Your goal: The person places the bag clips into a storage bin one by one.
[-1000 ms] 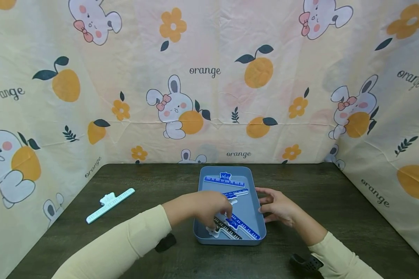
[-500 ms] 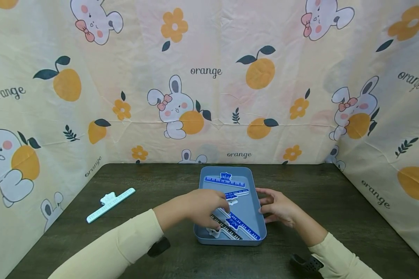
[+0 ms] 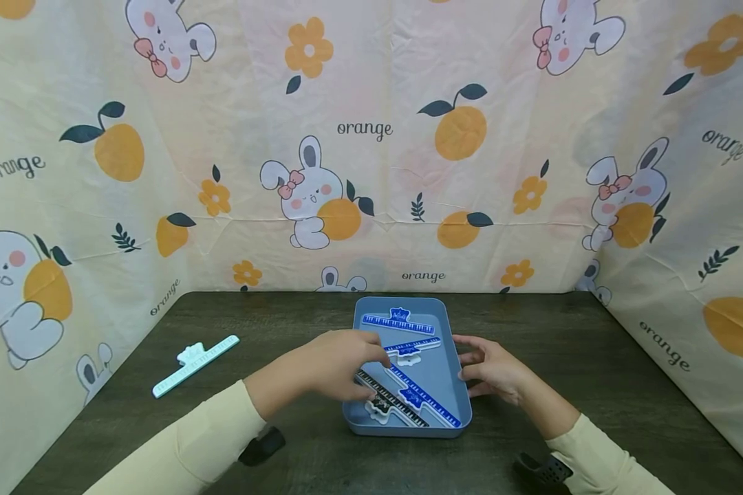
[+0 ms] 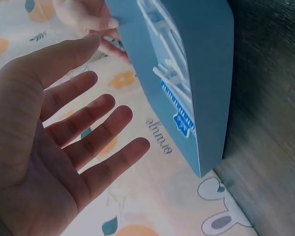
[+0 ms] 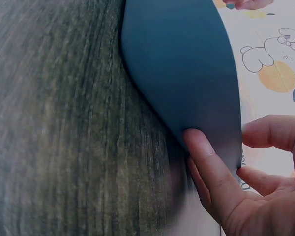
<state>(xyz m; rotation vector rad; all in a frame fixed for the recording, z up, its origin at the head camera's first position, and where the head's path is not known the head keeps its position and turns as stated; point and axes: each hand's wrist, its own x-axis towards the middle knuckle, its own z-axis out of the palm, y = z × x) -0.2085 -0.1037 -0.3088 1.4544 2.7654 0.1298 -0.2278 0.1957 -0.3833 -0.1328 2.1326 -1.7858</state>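
My left hand (image 3: 339, 364) hovers over the left side of a blue-grey tray (image 3: 439, 304). In the left wrist view its fingers are spread and hold nothing. Below it in the tray lies a black keyboard-patterned clip (image 3: 402, 410), its upper end hidden by the hand. Beside that is a blue clip (image 3: 430, 402). Another blue clip (image 3: 422, 346) is mid-tray, and a further blue clip (image 3: 408, 325) lies near the far wall. My right hand (image 3: 494, 368) grips the tray's right wall, its thumb at the rim and fingers along the outside.
A pale mint clip (image 3: 192, 364) lies apart on the dark wooden table (image 3: 285, 313), to the left. Behind and at both sides hangs a patterned cloth (image 3: 384, 172) with rabbits and oranges. A dark band sits at each wrist.
My left hand has drawn back leftwards and up, uncovering more of the middle blue clip and the black clip. The upper ends of the two lower clips shifted slightly. The right hand stays put.
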